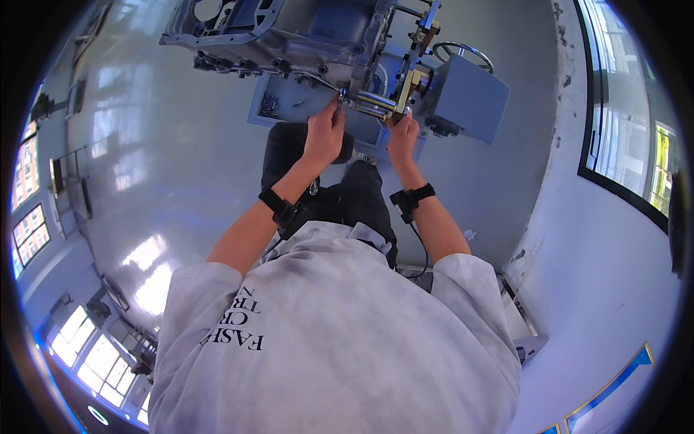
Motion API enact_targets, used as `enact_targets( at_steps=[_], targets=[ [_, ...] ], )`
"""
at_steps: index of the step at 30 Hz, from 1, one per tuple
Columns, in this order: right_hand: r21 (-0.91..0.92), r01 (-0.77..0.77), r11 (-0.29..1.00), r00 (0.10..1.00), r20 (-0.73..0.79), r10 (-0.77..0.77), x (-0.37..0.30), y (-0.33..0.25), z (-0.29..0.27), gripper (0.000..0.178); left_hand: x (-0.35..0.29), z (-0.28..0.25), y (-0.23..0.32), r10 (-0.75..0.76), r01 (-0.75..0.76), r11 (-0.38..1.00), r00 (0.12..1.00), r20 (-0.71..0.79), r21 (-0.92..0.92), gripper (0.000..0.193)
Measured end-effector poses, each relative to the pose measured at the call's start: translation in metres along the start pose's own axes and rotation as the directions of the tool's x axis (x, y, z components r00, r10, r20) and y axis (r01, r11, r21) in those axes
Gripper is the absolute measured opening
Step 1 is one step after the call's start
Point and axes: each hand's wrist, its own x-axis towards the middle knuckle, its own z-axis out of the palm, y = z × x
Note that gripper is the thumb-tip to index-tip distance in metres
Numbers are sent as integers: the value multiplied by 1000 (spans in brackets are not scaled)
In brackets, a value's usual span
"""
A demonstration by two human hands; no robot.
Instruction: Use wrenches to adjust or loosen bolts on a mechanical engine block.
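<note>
A grey metal engine block (303, 50) is held on a stand at the top of the view. Steel rods (376, 101) run from its lower right corner to a brass-coloured mounting bracket (406, 90). My left hand (325, 135) reaches up to that corner, its fingers pinched at a small shiny fitting; what they hold is too small to make out. At the lower end of the bracket, my right hand (403, 137) has thumb and fingers closed together against the metal. Its fingertips partly hide whatever is between them.
Right of the bracket stands a grey gearbox housing (470, 98) with a chrome handwheel (463, 54). Beneath the block lies a blue-grey tray (289, 98) with small dark parts in it. My knees are just below the tray. A white wall (578, 267) rises at the right.
</note>
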Motion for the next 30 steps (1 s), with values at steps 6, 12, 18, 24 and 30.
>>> enact_targets(
  at_steps=[6,12,18,24,30],
  targets=[
    [-124,-77,989,995,-69,69,0,-11,-2,47,1,0,-5,37,-37,999,999,-24,20,34],
    [-214,-295,931,955,-88,282,-17,-36,3,42,-1,3,-4,113,-112,994,992,-61,19,35],
    [153,-811,564,583,132,802,-31,-87,13,38,-2,0,-4,86,-83,995,995,-60,51,35],
    [-69,-700,711,663,308,682,-25,-115,-7,42,-7,0,-7,45,-43,998,998,-51,52,35],
    [-180,-531,828,823,121,555,-19,-96,-30,40,-1,-1,-13,104,-101,991,994,-24,91,33]
  ],
)
